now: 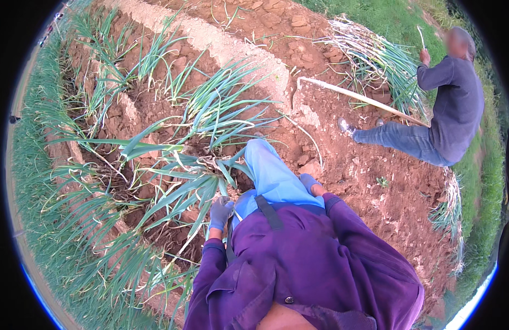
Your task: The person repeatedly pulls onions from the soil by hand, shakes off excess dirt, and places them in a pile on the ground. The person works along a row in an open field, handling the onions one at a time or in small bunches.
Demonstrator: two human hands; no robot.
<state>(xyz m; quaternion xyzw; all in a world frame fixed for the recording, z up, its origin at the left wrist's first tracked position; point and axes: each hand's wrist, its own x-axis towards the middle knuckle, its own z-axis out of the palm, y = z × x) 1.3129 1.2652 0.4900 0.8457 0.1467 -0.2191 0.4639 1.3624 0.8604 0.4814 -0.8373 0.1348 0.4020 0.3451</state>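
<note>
My left hand (221,212), in a grey-blue glove, is beside my left thigh with its fingers curled. Long green onion leaves (196,187) fan out just beyond it, and whether it grips anything is hidden. On the other side, my right hand (310,183), gloved in the same colour, rests by my right thigh; its fingers are mostly out of sight. My blue trouser leg (265,165) lies between the two hands. A loose pile of pulled green onions (221,103) spreads over the reddish soil ahead of my knee.
Another person (452,95) sits at the right, one raised hand holding a pale stalk (421,37). A long-handled hoe (362,98) slants between us. Onion heaps (378,57) lie by the grass, a smaller bunch (450,210) nearer. Onion rows (52,165) stand at left.
</note>
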